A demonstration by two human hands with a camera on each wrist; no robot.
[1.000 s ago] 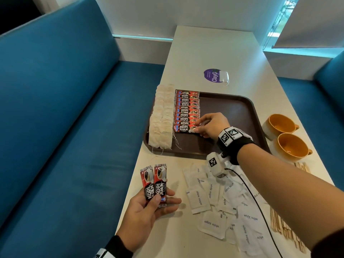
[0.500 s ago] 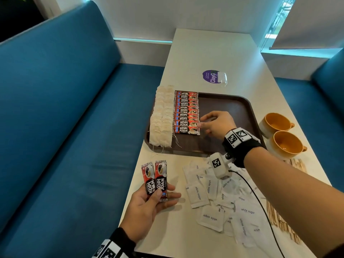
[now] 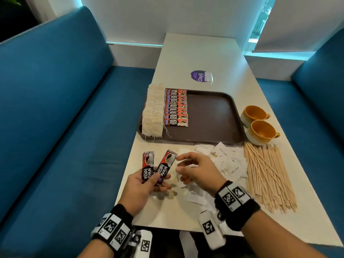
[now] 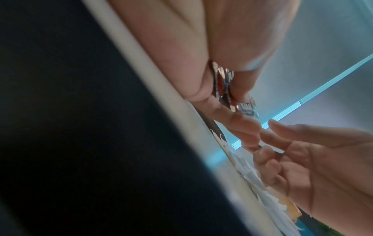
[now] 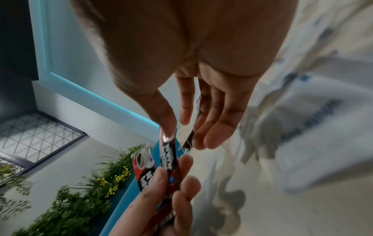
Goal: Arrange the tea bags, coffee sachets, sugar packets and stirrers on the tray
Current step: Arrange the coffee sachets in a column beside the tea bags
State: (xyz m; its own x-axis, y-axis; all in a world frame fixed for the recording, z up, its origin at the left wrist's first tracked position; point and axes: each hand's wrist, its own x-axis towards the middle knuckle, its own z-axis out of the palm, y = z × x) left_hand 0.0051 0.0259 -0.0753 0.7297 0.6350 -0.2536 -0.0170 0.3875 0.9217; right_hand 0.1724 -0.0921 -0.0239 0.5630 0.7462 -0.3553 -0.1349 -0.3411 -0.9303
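Note:
My left hand (image 3: pixel 157 178) grips two red-and-black coffee sachets (image 3: pixel 164 167) fanned apart above the table's near left edge; the left wrist view shows them pinched under the thumb (image 4: pixel 224 89). My right hand (image 3: pixel 177 163) hovers just right of them, fingers loosely spread and holding nothing. Its thumb tip touches the top of the right-hand sachet (image 5: pixel 168 153). On the brown tray (image 3: pixel 214 118) a row of tea bags (image 3: pixel 152 112) lies along the left side, with a row of coffee sachets (image 3: pixel 176 107) beside it. White sugar packets (image 3: pixel 229 164) and wooden stirrers (image 3: pixel 266 174) lie loose on the table.
Two orange cups (image 3: pixel 261 131) stand right of the tray. A purple sticker (image 3: pixel 199 76) sits on the table beyond it. Blue benches (image 3: pixel 65 127) flank the white table. The tray's middle and right parts are bare.
My right hand has left the coffee row on the tray and drawn back to the left hand. The left hand has fanned its two sachets apart.

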